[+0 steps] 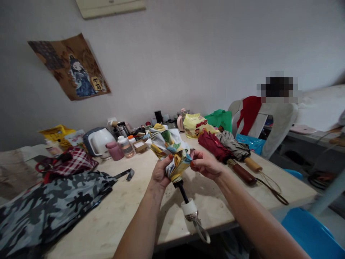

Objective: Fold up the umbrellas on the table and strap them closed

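Note:
A patterned umbrella [172,144] in yellow, white and blue-green is held over the table, its canopy loosely folded. Its white handle [189,208] with a wrist strap points down toward me. My left hand [161,171] is closed around the canopy's left side, near the shaft. On the right side, my right hand [205,163] pinches a fold of the fabric between thumb and fingers. To the right lie a dark red umbrella [215,145] with a brown handle and a grey umbrella [234,144] with a light wooden handle. A camouflage umbrella [67,201] lies spread at the left.
Along the wall stand a white kettle [101,141], a pink cup [115,150], a clear bottle [126,146] and a yellow bag [194,126]. A plaid pouch [74,162] sits at the left. Beyond the table's right end are a chair [281,115] and a blue stool [309,230].

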`<state>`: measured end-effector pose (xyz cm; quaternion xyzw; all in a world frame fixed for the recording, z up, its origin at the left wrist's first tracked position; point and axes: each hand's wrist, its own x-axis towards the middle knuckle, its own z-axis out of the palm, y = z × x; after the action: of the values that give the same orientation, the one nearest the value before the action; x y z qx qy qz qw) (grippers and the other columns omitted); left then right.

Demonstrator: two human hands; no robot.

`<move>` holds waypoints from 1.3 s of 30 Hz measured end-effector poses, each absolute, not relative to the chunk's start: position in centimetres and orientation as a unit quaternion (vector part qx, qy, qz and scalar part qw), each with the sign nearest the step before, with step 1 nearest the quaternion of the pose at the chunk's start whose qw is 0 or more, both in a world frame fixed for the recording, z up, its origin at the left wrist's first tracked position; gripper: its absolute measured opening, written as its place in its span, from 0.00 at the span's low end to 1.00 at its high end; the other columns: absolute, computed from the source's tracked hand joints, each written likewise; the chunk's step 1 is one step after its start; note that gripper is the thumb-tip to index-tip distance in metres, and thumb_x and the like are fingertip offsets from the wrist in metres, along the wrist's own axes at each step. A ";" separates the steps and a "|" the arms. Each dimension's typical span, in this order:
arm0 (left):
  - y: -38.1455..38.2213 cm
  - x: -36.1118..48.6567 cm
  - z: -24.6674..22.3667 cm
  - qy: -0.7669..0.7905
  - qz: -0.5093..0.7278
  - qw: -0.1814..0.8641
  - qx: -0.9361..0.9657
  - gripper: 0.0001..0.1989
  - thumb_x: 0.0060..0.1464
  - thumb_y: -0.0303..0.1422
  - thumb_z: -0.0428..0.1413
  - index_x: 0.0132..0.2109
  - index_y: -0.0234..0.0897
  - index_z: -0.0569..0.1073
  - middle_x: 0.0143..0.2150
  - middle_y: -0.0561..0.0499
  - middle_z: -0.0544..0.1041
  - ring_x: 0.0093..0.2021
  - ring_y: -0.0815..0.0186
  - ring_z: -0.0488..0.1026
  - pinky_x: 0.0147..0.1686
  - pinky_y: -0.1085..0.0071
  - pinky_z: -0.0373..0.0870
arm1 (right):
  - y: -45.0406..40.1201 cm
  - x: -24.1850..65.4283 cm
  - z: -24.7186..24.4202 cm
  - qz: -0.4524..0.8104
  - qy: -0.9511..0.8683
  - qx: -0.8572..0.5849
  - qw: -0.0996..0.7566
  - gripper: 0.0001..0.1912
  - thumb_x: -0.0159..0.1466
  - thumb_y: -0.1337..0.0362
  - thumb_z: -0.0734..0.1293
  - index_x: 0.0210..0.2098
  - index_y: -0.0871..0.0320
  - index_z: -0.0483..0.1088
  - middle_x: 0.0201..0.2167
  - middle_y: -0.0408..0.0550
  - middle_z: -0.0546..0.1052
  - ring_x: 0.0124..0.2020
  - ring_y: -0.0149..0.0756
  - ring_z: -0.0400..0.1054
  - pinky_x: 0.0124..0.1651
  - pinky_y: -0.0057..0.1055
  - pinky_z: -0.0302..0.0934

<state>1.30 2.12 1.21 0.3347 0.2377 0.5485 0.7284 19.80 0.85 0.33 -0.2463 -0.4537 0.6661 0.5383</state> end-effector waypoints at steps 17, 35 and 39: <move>1.0 1.4 1.5 0.204 0.439 0.762 0.430 0.22 0.29 0.32 0.70 0.36 0.32 0.77 0.30 0.47 0.82 0.35 0.54 0.80 0.47 0.58 0.74 | 1.2 19.7 1.1 0.578 -0.374 -0.225 0.689 0.13 0.40 0.68 0.74 0.24 0.59 0.69 0.18 0.38 0.68 0.18 0.23 0.56 0.22 0.23 0.49; -1.0 3.7 3.0 0.371 0.551 0.537 0.521 0.22 0.31 0.25 0.67 0.39 0.30 0.79 0.36 0.46 0.82 0.34 0.61 0.77 0.38 0.68 0.73 | -0.5 16.9 2.8 0.311 -0.608 -0.432 0.589 0.24 0.53 0.49 0.72 0.41 0.60 0.73 0.38 0.52 0.79 0.37 0.44 0.72 0.41 0.37 0.67; -1.2 3.5 2.8 0.309 0.487 0.636 0.513 0.23 0.28 0.24 0.68 0.39 0.30 0.80 0.35 0.46 0.82 0.34 0.60 0.76 0.39 0.65 0.74 | 0.3 17.9 2.7 0.429 -0.597 -0.310 0.603 0.29 0.49 0.51 0.76 0.47 0.57 0.74 0.48 0.50 0.78 0.44 0.45 0.72 0.44 0.34 0.67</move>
<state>3.49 -1.16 2.80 0.5125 0.3094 0.4868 0.6361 17.86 0.34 2.73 -0.3096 -0.5974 0.4287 0.6029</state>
